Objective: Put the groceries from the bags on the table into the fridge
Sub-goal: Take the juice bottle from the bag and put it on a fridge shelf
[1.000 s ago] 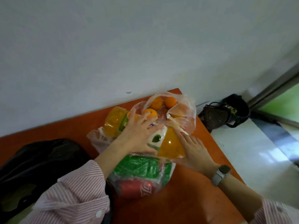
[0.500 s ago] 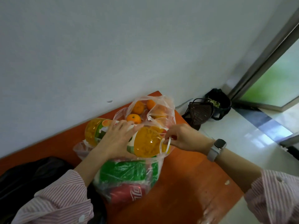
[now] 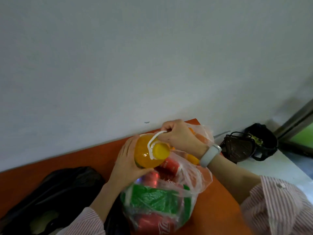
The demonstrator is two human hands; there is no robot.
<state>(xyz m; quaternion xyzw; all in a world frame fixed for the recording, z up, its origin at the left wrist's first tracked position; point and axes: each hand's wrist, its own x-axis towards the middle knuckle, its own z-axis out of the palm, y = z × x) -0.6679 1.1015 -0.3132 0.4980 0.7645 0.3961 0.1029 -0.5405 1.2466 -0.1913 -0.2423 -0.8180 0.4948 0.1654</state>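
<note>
Bottle: one large clear plastic bottle of orange drink (image 3: 144,154), round-shouldered and glossy, with a yellow screw cap (image 3: 160,150) and a thin white plastic carry loop (image 3: 153,141) at the neck; it is upright above the open bag.
Left hand (image 3: 127,160): fingers and thumb curled round the bottle's side, cupping it.
Right hand (image 3: 177,134): fingers hooked through the white loop, gripping it; a pale grey band sits on the wrist (image 3: 210,155).
Bag: one thin, crinkled, translucent plastic bag (image 3: 194,180) on the surface, mouth open.
Inside the bag: a green wrapped pack (image 3: 152,199), smooth red cans (image 3: 170,165) with at least three showing, and something orange behind the right hand, too hidden to count.
Surface: smooth orange-red tabletop (image 3: 84,158) against a pale wall.
Beside it: one soft black bag (image 3: 59,192) on the surface to the left.
Sleeves: pink-and-white striped fabric on both arms.
</note>
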